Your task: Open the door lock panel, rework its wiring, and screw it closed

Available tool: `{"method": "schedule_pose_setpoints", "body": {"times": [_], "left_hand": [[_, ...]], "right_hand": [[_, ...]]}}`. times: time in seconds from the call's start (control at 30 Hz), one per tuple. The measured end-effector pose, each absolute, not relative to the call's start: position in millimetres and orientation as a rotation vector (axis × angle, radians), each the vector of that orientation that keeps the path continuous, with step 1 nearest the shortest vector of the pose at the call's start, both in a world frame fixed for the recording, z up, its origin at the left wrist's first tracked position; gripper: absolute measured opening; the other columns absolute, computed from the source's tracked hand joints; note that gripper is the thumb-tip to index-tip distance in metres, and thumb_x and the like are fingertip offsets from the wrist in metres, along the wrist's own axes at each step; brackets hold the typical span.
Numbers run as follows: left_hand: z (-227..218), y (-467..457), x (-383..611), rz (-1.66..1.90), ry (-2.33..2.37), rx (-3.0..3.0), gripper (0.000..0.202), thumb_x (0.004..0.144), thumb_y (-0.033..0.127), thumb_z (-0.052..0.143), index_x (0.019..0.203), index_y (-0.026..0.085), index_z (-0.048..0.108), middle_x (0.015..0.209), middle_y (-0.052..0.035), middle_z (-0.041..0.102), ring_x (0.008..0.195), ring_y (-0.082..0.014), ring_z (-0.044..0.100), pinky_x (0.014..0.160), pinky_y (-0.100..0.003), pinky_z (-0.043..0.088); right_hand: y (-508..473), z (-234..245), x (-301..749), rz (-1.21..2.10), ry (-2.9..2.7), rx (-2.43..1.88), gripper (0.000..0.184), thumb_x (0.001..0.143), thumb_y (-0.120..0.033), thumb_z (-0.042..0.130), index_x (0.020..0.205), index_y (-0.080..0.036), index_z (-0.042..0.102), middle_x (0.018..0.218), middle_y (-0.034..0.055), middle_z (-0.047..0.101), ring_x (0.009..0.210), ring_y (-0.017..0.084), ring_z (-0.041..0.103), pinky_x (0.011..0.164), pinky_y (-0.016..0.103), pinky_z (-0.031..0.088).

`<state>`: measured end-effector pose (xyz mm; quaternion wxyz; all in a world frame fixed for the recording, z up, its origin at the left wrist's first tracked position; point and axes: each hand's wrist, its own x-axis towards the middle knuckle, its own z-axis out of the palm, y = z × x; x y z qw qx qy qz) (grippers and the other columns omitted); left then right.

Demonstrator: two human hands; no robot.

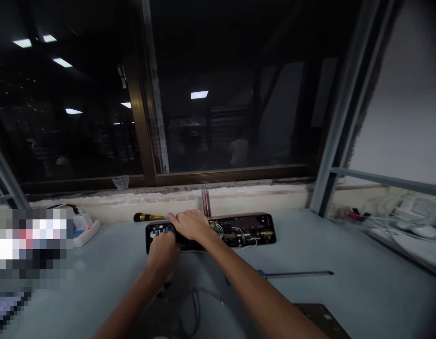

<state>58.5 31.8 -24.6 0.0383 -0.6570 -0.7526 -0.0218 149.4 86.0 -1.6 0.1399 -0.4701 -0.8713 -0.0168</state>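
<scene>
A long black casing [269, 235] lies open on the table, with wires, brass-coloured fittings and small parts inside. My left hand [164, 247] is closed, its fingertips at a blue circuit board [161, 229] in the casing's left end. Across the middle of the casing rests my right hand [193, 225], fingers curled over the far edge and partly hidden. Just behind the casing, a screwdriver with a black and yellow handle [144, 217] reaches toward my right fingers. Whether they touch it, I cannot tell. White wires [218, 229] come out beside my right wrist.
A blue-handled screwdriver [299, 273] lies right of my right forearm, near a dark flat panel [320, 315]. A grey cable [197, 306] lies between my arms. At left is a white power strip [87, 234]; at right, tangled white cables [408, 212]. A plastic cup [121, 182] stands on the sill.
</scene>
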Motion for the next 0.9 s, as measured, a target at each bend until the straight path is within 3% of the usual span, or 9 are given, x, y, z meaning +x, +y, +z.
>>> {"method": "schedule_pose_setpoints", "body": {"times": [0.37,0.63,0.9], "left_hand": [[-25.6,32.1,57.0,-0.038,-2.267,-2.019,0.028,0.078,0.011,0.037,0.086,0.011,0.064,0.088,-0.0164,0.065,0.085,-0.0254,0.062,0.075,-0.035,0.045],[-23.4,32.3,59.4,-0.063,-2.259,-2.023,0.03,0.072,0.007,0.039,0.09,0.01,0.063,0.089,-0.0156,0.065,0.086,-0.024,0.062,0.075,-0.032,0.045],[-22.5,30.6,56.8,-0.041,-2.252,-2.017,0.027,0.077,0.011,0.038,0.088,0.01,0.063,0.089,-0.0165,0.064,0.087,-0.024,0.062,0.075,-0.033,0.045]], "right_hand": [[85.3,-0.9,149.6,-0.056,-2.515,-1.371,0.067,0.089,-0.046,0.011,0.095,-0.009,0.067,0.094,0.0169,0.066,0.094,0.027,0.059,0.08,0.037,0.04],[88.4,-1.2,149.6,-0.053,-2.549,-1.356,0.067,0.089,-0.045,0.01,0.097,-0.009,0.066,0.098,0.0174,0.064,0.096,0.027,0.058,0.081,0.038,0.04],[89.4,-0.9,148.5,-0.067,-2.565,-1.375,0.062,0.091,-0.045,0.013,0.096,-0.01,0.064,0.097,0.0148,0.065,0.096,0.023,0.058,0.083,0.04,0.04]]}}
